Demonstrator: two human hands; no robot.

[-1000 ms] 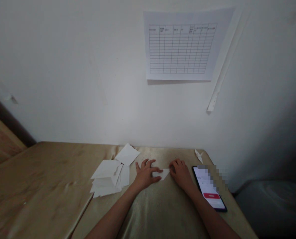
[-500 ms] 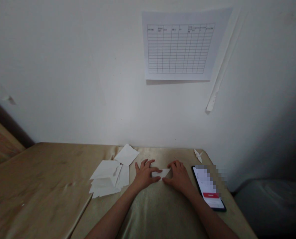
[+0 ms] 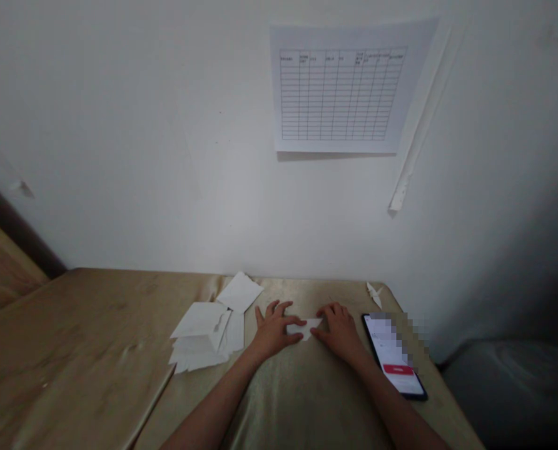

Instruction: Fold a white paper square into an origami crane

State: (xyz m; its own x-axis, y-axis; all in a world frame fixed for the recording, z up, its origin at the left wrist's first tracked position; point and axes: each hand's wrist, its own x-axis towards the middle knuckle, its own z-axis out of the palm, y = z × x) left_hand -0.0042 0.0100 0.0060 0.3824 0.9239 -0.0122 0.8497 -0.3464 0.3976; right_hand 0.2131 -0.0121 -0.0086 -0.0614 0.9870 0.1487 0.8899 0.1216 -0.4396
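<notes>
A small folded piece of white paper (image 3: pixel 306 331) lies on the cloth-covered surface between my two hands. My left hand (image 3: pixel 274 332) grips its left side with thumb and index finger, the other fingers spread upward. On the opposite side, my right hand (image 3: pixel 339 331) has its thumb and curled fingers at the paper's right edge. Fingers cover parts of the paper, so its full shape is hidden.
White paper sheets (image 3: pixel 199 319) are piled left of my hands, with a square sheet (image 3: pixel 239 291) behind. A phone (image 3: pixel 396 369) with a lit screen and a small folded white paper piece (image 3: pixel 375 294) lie at right. The wall (image 3: pixel 166 187) stands behind, bearing a printed table (image 3: pixel 339 94).
My right thumb has shifted slightly up and right along the folded paper, and the paper's visible outline differs a little. My left hand stays almost where it was.
</notes>
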